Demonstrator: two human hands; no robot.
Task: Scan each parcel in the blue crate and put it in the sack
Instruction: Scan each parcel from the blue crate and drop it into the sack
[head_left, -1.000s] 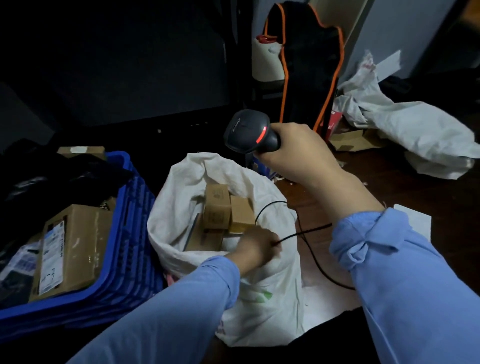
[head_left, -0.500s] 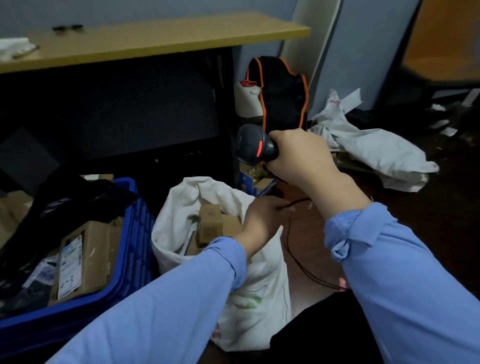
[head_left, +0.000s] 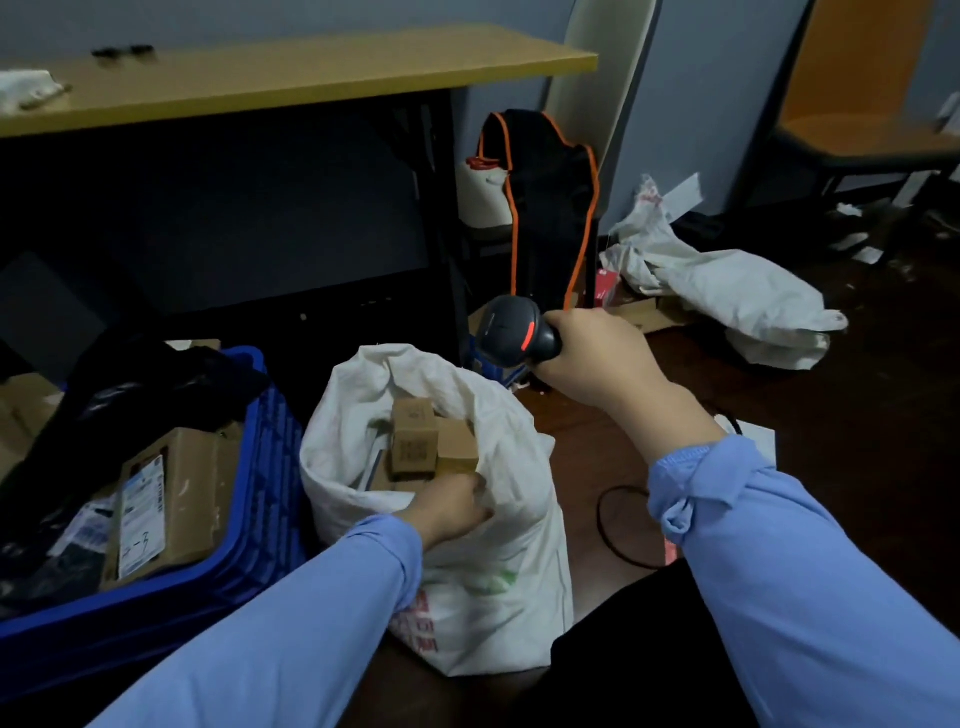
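Note:
A white sack (head_left: 483, 561) stands open on the floor in the middle, with small brown boxes (head_left: 415, 439) inside. My left hand (head_left: 452, 506) grips the sack's near rim, fingers curled over the cloth. My right hand (head_left: 597, 358) holds a black barcode scanner (head_left: 511, 330) with a red light, above and to the right of the sack's mouth. The blue crate (head_left: 260, 499) sits at left, holding a brown labelled parcel (head_left: 166, 499) and dark bagged parcels (head_left: 119, 395).
A desk (head_left: 291, 78) stands behind the crate and sack. A black bag with orange trim (head_left: 550, 202) leans behind the scanner. Crumpled white sacks (head_left: 727, 291) lie on the dark floor at right. The scanner's black cable (head_left: 608, 514) loops on the floor beside the sack.
My left hand moved from the sack's right rim down to its near rim and no longer touches the cable. The scanner has sunk slightly towards the sack while the view tilted up.

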